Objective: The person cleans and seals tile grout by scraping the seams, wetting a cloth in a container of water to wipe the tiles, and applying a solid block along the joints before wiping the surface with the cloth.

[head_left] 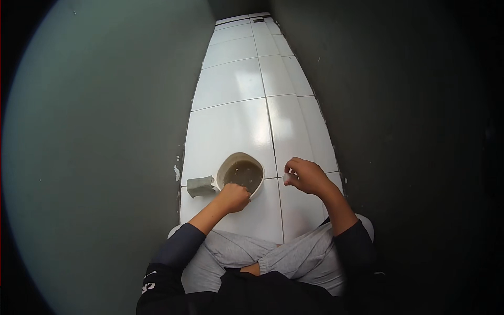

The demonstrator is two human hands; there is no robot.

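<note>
A white container [242,156] with murky brownish liquid stands on the tiled floor in front of me. Small pale bits float in the liquid. My left hand [234,198] is at its near rim, with the fingertips hidden from view. Right of the container, my right hand [307,176] pinches a small whitish piece [287,177] between thumb and fingers, just above the tiles. A grey-green block [200,187] lies against the container's left side, not touched by either hand.
White floor tiles [228,123] run ahead between a pale green wall [105,131] on the left and a dark wall [409,131] on the right. My crossed legs [304,257] in grey trousers are close behind the hands.
</note>
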